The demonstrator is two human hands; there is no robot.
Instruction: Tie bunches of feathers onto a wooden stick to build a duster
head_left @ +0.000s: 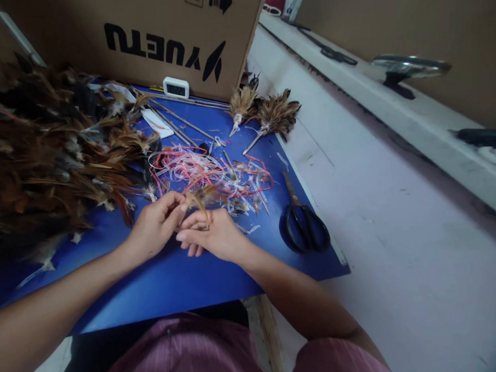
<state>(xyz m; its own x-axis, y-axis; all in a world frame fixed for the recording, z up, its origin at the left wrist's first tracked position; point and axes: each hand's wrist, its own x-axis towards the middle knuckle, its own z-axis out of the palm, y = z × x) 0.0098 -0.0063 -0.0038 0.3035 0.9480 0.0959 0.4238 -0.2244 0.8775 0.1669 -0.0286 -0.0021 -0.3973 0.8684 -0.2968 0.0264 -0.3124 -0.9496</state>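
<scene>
My left hand [162,222] is closed in a pinch on a small tuft of brown feathers [206,194], whose tips point to the right. Close beside it, my right hand [211,233] has its fingers curled in, the thumb lying near the left hand's fingertips. One feather strand reaches down to the right hand's knuckles. Whatever lies inside the right hand's fingers is hidden. Just beyond both hands, a tangle of pink and white string [191,168] lies on the blue table [158,294]. Black-handled scissors [303,226] rest to the right, blades pointing away.
A large heap of brown and black feathers [57,163] covers the left side. Two feather bundles on sticks [277,114] lie at the back right. Thin sticks [181,118], a small white digital clock [176,88] and a cardboard box [164,20] stand behind. A wall ledge [357,81] runs along the right.
</scene>
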